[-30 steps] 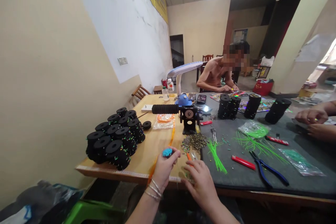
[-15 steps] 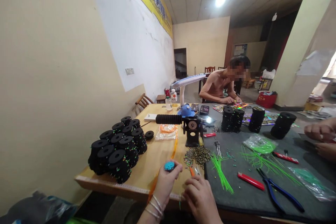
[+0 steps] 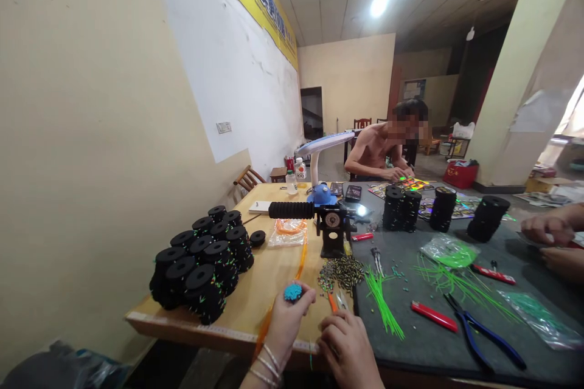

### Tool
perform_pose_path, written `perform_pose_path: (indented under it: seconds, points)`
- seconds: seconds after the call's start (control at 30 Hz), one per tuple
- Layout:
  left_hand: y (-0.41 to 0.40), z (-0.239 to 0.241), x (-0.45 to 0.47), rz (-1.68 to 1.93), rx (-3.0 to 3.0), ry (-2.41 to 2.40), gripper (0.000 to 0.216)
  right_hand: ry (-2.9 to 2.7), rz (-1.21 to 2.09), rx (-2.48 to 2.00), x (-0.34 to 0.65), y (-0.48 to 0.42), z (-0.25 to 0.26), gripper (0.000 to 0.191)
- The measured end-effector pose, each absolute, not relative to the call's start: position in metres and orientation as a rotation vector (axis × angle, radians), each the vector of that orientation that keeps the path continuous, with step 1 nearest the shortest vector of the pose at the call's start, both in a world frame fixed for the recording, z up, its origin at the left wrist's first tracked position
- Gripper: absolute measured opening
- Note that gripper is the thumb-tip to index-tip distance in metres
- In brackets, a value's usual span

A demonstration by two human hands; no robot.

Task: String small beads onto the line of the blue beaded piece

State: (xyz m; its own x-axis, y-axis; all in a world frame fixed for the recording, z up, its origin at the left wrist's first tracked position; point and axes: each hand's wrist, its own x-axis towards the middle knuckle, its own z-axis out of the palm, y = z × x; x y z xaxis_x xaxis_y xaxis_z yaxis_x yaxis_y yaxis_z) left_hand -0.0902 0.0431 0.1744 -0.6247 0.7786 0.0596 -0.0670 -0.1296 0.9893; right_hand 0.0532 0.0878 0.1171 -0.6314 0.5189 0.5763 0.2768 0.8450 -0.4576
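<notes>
One turquoise bundle (image 3: 292, 292) of small, thin pieces sits in the left hand (image 3: 286, 323), its fingers closed around it, near the close edge of the table (image 3: 255, 282). Silvery bracelets (image 3: 270, 363) circle that wrist. The right hand (image 3: 347, 345) lies just beside it at about four o'clock, fingers curled; I cannot tell whether they grip anything. A thin thread (image 3: 311, 349) hangs between the two. At twelve o'clock from the right hand lie orange-handled scissors (image 3: 333, 302), then a heap of small beads (image 3: 349, 271), and beyond it a black winding device (image 3: 332, 234). Stacked black spools (image 3: 199, 278) stand at ten o'clock from the left hand. On the dark mat (image 3: 424, 349), bright green strands (image 3: 384, 307) lie at one o'clock from the right hand, a red lighter (image 3: 433, 316) at two and blue-handled pliers (image 3: 490, 340) at three. Another person (image 3: 376, 149) sits across at one o'clock.
</notes>
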Motion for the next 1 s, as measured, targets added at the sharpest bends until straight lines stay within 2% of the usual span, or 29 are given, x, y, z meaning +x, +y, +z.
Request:
perform_pose_path:
  seconds: [0.4,0.6,0.87,1.0]
  points:
    - [0.041,0.175,-0.089,1.804,0.85,1.581,0.032,-2.261,0.377,-0.569,0.053,0.084,0.121,0.011]
    - [0.037,0.173,-0.087,1.737,0.945,1.633,0.036,-2.185,0.376,-0.613,0.073,0.087,0.139,0.014]
    - [0.028,0.171,-0.068,1.445,1.299,1.647,0.024,-2.136,-0.116,-1.323,0.178,0.153,0.147,0.024]
    - [0.029,0.172,-0.057,1.328,1.414,1.684,0.017,-2.27,-0.201,-1.411,0.205,0.182,0.136,0.024]
